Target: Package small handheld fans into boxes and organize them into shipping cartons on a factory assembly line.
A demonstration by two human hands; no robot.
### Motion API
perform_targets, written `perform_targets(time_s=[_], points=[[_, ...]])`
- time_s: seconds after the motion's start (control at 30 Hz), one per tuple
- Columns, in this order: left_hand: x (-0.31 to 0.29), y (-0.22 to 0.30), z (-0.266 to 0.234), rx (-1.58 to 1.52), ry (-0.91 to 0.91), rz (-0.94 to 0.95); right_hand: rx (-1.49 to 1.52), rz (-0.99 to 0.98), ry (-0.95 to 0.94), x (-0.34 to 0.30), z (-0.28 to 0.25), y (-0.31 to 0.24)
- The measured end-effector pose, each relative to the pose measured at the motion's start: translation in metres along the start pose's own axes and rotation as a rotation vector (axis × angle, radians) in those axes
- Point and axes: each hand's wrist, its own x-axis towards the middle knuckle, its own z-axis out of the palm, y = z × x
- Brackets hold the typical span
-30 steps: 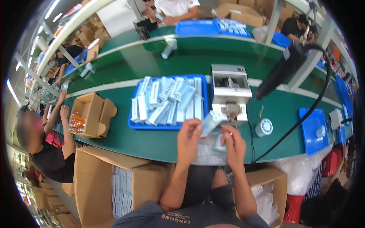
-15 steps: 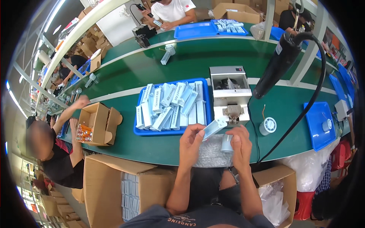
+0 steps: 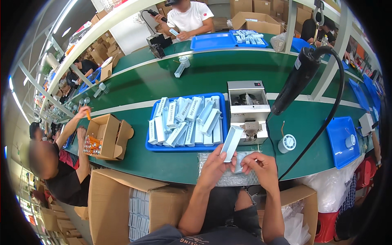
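My left hand (image 3: 214, 168) is closed round a long pale-blue plastic fan handle (image 3: 232, 143), which stands tilted up from the fingers. Close to its lower end, my right hand (image 3: 262, 166) pinches a pale-blue fan part (image 3: 241, 160), partly covered by the fingers. Both hands are over a sheet of bubble wrap (image 3: 234, 179) at the bench's near edge. Just beyond them stands a metal bench machine (image 3: 250, 109) with an open top. Left of it, a blue tray (image 3: 183, 148) is heaped with similar handles (image 3: 190, 127).
A round fan head (image 3: 287, 143) with a wire stands right of the machine. A black tool (image 3: 296, 83) hangs over the bench on a looping cable. Farther right lies another blue tray (image 3: 335, 157). At left, a co-worker reaches over a cardboard box (image 3: 108, 141); another person sits across the bench.
The handle has swung more upright in my left hand. My right hand's fan part has come in against the left fingers. The co-worker at left now lifts an orange piece. The view has shifted slightly.
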Motion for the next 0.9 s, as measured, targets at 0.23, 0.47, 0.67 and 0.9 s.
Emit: perform_targets(time_s=[0.23, 0.47, 0.67, 0.9], points=[[0.0, 0.0, 0.008, -0.015, 0.055, 0.146, 0.111, -0.073, -0.022, -0.002, 0.016, 0.004], [-0.001, -0.002, 0.023, 0.01, 0.139, 0.328, -0.386, -0.297, 0.078, -0.001, 0.037, -0.005], [-0.002, -0.008, 0.023, 0.317, 0.201, 0.413, -0.261, -0.273, 0.151, -0.004, 0.043, -0.001], [-0.004, -0.004, 0.022, 0.377, 0.209, 0.359, -0.26, -0.295, 0.119, -0.006, 0.039, -0.001]])
